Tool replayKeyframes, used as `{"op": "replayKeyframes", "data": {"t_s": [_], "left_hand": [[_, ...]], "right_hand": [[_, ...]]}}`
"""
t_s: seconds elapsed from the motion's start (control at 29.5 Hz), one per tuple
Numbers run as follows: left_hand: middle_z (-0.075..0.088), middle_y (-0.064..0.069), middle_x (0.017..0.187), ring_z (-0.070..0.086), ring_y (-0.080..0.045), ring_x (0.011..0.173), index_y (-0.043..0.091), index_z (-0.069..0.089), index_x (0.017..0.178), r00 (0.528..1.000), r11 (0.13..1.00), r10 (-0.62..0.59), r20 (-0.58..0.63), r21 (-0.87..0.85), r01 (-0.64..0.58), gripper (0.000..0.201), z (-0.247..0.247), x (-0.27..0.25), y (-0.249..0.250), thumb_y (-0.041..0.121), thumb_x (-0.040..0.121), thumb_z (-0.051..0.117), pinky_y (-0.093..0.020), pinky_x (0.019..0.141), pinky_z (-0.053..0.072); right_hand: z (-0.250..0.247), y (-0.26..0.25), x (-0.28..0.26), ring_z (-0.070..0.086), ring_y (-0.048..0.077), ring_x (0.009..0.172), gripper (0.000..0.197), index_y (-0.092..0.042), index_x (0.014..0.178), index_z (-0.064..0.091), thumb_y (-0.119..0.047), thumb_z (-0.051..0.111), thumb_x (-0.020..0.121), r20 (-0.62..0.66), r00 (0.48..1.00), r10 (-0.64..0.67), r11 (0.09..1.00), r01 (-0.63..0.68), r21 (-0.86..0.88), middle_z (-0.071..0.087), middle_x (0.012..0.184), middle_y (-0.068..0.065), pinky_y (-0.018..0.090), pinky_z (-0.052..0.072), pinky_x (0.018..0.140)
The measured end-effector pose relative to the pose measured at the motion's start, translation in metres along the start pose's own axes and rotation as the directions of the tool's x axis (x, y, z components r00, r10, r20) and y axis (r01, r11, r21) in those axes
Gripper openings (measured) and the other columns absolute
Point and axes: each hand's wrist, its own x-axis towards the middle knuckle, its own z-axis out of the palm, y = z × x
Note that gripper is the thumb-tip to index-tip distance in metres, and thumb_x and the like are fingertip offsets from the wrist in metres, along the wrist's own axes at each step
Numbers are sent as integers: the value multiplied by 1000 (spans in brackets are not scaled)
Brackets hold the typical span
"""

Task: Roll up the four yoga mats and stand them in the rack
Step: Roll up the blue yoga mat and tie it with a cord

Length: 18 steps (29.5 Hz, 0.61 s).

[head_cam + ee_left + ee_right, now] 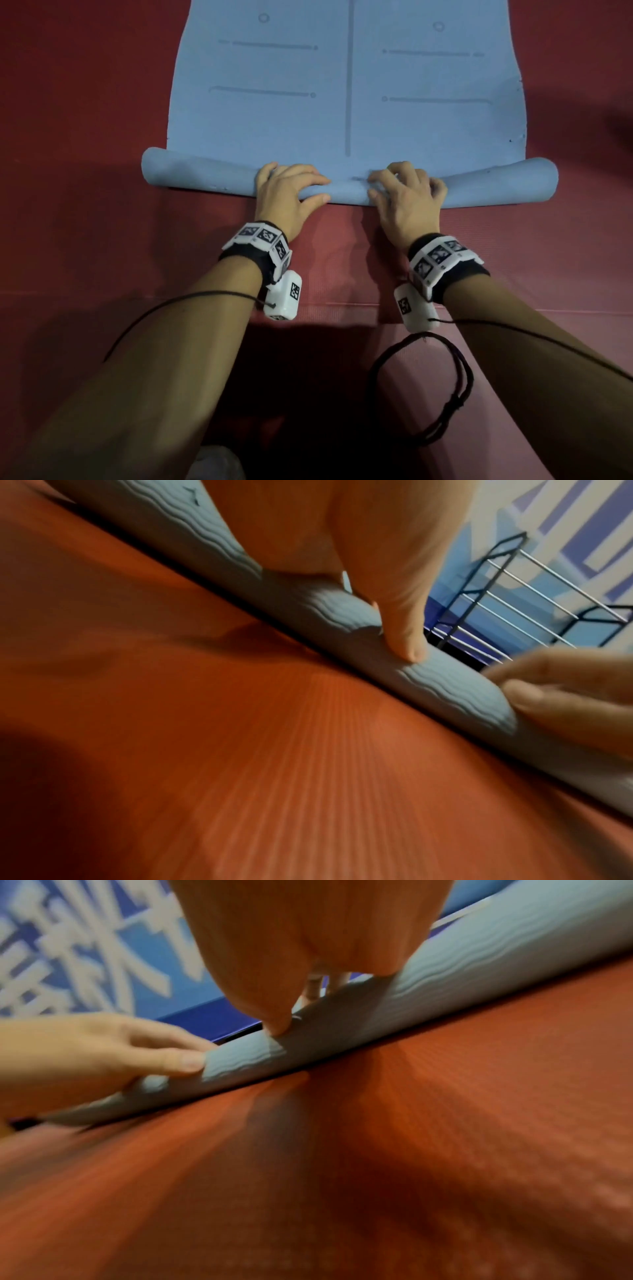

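Observation:
A light blue yoga mat (349, 85) lies flat on red floor matting, its near end wound into a low roll (205, 173) that runs left to right. Both hands sit side by side on the middle of that roll. My left hand (294, 185) has its fingers over the top and its thumb (407, 631) pressed on the near side. My right hand (404, 186) curls its fingers over the top of the roll (445, 988), with its thumb (270, 1012) dug into the near face. A black-framed rack (507, 599) with metal rods stands beyond the mat.
Red matting (102, 171) covers the floor all around, and a seam (137, 294) crosses it near my wrists. A black cord loop (445, 394) hangs from my right forearm. A blue wall with white lettering (85, 947) rises behind the mat.

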Motion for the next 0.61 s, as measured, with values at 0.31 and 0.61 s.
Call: {"op": "replayKeyframes", "data": {"t_s": [0.31, 0.61], "left_hand": [[65, 0, 107, 55, -25, 98, 22, 77, 101, 992, 996, 49, -119, 82, -39, 20, 6, 12, 2, 30, 88, 64, -40, 97, 41], [65, 3, 122, 53, -20, 120, 26, 70, 120, 999, 976, 41, 12, 215, -42, 43, 9, 16, -11, 39, 80, 75, -42, 118, 18]], "right_hand": [[-2, 2, 20, 52, 30, 113, 37, -36, 120, 65, -54, 43, 96, 92, 996, 11, 998, -5, -70, 59, 116, -4, 52, 26, 106], [8, 0, 25, 47, 26, 123, 37, -29, 114, 68, -54, 47, 97, -13, 998, -58, 995, 57, -79, 57, 120, -2, 57, 15, 111]]}}
